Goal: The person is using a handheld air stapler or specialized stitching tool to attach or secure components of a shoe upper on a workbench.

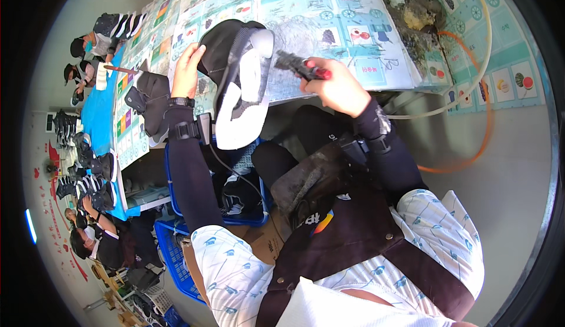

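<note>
My left hand [186, 71] is closed on a black shoe [220, 47], thumb at its edge. The shoe is tipped on its side at the table's near edge, and its white and grey sole [244, 115] faces right. My right hand [341, 88] is closed around a small black tool with red parts [303, 68]; motion blurs it, and I cannot make out its exact kind. The tool's dark end points at the sole, a short gap apart. Left of my left hand, more dark shoes [154, 100] lie on the table.
A patterned sheet covers the table [329, 9]. At the right, an orange hose [484, 133] and a pale hose [488, 44] hang in loops. Blue crates [176, 262] stand below, one with shoes inside. At the far left, people [94, 238] sit by a blue-covered bench [101, 115].
</note>
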Demonstrator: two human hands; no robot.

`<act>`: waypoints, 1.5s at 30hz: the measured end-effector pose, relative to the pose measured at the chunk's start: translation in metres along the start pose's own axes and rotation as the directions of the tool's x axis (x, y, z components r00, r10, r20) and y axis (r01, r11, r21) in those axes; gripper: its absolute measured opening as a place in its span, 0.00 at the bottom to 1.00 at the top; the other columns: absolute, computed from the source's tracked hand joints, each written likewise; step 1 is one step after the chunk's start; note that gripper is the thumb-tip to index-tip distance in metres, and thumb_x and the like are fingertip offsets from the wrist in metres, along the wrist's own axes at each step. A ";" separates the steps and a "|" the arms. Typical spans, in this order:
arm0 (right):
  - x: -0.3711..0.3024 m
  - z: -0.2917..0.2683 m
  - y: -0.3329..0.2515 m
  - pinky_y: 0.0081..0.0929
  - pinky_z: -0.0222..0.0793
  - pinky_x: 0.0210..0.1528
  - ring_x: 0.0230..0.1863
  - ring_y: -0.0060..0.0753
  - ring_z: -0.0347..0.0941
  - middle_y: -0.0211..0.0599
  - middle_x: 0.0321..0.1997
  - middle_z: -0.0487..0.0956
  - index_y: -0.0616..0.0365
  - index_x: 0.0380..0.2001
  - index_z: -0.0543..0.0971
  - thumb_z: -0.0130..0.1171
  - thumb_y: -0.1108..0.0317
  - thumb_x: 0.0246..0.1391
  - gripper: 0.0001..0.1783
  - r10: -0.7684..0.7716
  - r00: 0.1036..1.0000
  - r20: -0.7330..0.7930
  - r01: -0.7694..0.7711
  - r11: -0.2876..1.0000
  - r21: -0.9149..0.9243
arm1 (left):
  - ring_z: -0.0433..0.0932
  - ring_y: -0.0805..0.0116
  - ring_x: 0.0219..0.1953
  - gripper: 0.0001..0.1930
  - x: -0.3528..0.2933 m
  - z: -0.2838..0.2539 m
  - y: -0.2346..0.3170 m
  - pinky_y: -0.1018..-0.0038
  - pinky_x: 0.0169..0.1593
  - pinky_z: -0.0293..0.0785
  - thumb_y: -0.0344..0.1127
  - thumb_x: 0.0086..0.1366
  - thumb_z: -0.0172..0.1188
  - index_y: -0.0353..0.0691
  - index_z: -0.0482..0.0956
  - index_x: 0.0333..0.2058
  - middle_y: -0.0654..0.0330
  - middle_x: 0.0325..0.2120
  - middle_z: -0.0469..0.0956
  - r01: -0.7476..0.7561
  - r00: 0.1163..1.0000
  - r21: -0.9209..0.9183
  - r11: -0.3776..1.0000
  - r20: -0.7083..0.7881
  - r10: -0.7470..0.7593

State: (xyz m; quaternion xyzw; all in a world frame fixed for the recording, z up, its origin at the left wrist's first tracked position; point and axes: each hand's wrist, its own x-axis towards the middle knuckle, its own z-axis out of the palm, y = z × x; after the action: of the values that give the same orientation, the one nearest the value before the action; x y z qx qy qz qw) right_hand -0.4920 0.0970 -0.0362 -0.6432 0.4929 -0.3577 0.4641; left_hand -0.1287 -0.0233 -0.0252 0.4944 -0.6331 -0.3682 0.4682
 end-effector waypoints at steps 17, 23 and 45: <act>-0.032 -0.064 0.005 0.19 0.72 0.24 0.30 0.19 0.77 0.30 0.39 0.85 0.63 0.46 0.81 0.56 0.74 0.50 0.18 0.094 0.992 -0.088 -0.054 0.923 0.382 | 0.85 0.59 0.48 0.19 0.018 -0.023 0.039 0.66 0.50 0.80 0.34 0.73 0.49 0.30 0.74 0.57 0.47 0.44 0.83 0.049 0.996 0.788 0.613 -0.085 0.029; -0.035 -0.068 0.004 0.19 0.72 0.25 0.31 0.20 0.77 0.30 0.39 0.85 0.63 0.45 0.81 0.57 0.73 0.50 0.18 0.082 0.992 -0.098 -0.035 0.911 0.410 | 0.86 0.59 0.29 0.17 -0.019 -0.057 0.054 0.69 0.34 0.87 0.32 0.74 0.50 0.21 0.76 0.50 0.47 0.39 0.82 0.432 0.902 0.197 0.880 -0.102 -0.420; -0.036 -0.065 -0.003 0.20 0.72 0.25 0.26 0.19 0.76 0.27 0.36 0.86 0.61 0.40 0.83 0.59 0.74 0.49 0.14 -0.031 0.965 -0.260 0.155 0.870 0.468 | 0.80 0.65 0.44 0.15 -0.145 0.155 0.021 0.69 0.48 0.77 0.33 0.72 0.63 0.32 0.74 0.52 0.50 0.43 0.80 -0.086 0.962 0.593 0.800 -0.159 0.221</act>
State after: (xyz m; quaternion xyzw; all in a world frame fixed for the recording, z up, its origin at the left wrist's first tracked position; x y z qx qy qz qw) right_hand -0.5599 0.1161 -0.0133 -0.4808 0.4093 -0.5680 0.5279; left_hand -0.2723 0.1229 -0.0840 0.5981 -0.6974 -0.0607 0.3903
